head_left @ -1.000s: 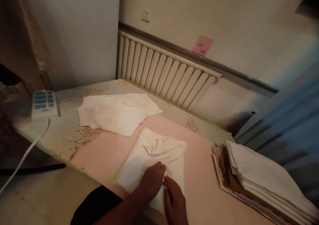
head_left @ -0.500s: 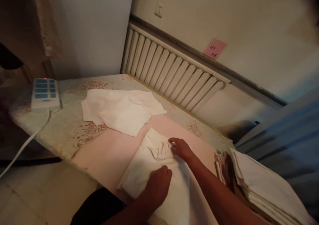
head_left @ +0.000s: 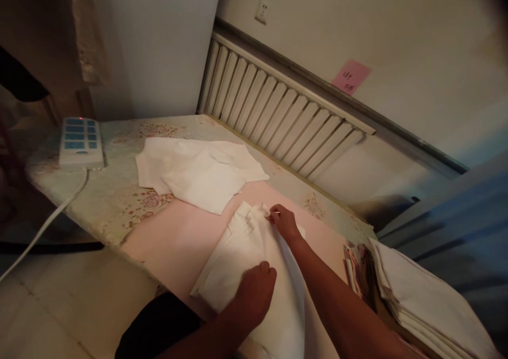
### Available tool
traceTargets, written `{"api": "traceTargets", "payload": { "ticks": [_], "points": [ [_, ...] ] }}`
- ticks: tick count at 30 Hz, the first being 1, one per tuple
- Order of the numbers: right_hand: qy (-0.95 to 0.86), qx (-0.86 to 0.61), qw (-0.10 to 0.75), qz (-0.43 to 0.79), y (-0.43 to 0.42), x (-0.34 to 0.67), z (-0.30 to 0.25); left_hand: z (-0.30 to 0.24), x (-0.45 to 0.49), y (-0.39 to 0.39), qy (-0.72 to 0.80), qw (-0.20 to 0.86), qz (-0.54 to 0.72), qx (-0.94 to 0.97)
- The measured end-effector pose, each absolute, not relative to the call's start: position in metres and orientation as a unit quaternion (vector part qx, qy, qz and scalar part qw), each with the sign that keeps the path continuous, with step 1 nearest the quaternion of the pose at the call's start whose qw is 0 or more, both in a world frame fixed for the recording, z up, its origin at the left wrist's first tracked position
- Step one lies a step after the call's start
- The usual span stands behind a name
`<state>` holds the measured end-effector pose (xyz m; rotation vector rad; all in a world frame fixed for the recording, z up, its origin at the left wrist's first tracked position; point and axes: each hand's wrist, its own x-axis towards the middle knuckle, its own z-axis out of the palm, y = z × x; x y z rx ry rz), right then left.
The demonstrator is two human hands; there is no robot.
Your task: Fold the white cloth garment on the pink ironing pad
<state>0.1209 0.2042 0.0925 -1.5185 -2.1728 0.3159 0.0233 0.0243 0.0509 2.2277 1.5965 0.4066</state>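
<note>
A white garment (head_left: 238, 258) lies on the pink sheet close in front of me, wrinkled at its far end. My right hand (head_left: 284, 222) pinches the far edge of this garment, which lifts slightly at the fingertips. Nearer to me, my left hand (head_left: 257, 290) is closed over the middle of the same garment, with its fingers curled; the cloth under them is partly hidden. Beyond both hands a second white garment (head_left: 202, 171), with short sleeve-like ends, is spread flat across the pink sheet and the flowered tablecloth.
The pink sheet (head_left: 166, 234) covers part of the flowered tablecloth (head_left: 123, 189). A power strip (head_left: 82, 144) with a white cord stands at the left. Folded cloths (head_left: 428, 285) are stacked at the right. A radiator (head_left: 278, 105) runs along the wall behind the table.
My right hand has moved slightly away from me and pulled the garment's far edge, smoothing the bunched folds into a ridge. My left hand stays nearly in place, closed.
</note>
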Motion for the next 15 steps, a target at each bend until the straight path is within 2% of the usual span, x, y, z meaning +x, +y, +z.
{"api": "traceTargets", "payload": {
  "ticks": [9, 15],
  "points": [
    [-0.795, -0.515, 0.311, 0.081, 0.143, 0.147, 0.077, 0.036, 0.028, 0.028, 0.569, 0.141, 0.218, 0.780],
    [-0.832, -0.496, 0.248, 0.023, 0.053, 0.172, 0.032, 0.023, 0.022, 0.033, 0.585, 0.113, 0.239, 0.767]
  ]
}}
